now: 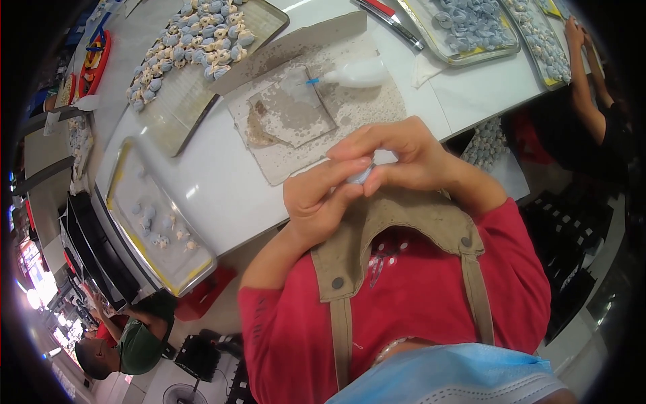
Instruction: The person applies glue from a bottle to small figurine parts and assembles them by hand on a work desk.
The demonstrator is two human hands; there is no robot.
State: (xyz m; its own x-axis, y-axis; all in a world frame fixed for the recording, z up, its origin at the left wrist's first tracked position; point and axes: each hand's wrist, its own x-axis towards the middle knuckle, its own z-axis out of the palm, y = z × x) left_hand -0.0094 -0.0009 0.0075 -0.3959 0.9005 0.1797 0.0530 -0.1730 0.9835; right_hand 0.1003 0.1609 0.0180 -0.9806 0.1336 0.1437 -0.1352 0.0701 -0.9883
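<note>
A small grey-blue rounded piece (361,176) is pinched between the fingertips of both my hands, just over the table's near edge. My left hand (315,202) grips it from the left, fingers closed. My right hand (412,160) comes from the right, with thumb and fingertips bent onto the piece. Fingers cover most of it, so its exact kind is hidden. Beyond my hands lies a stained cardboard sheet (269,168) with smaller glue-marked scraps on it. A white squeeze bottle (360,73) with a blue tip rests on its side there.
At the far left, a tray (165,131) carries many small blue-and-cream figures (202,40). A yellow-edged tray (128,202) at left holds several pieces. Grey-blue parts (471,25) fill another tray at far right, near a red-and-black cutter (393,20). Other people work at right and lower left.
</note>
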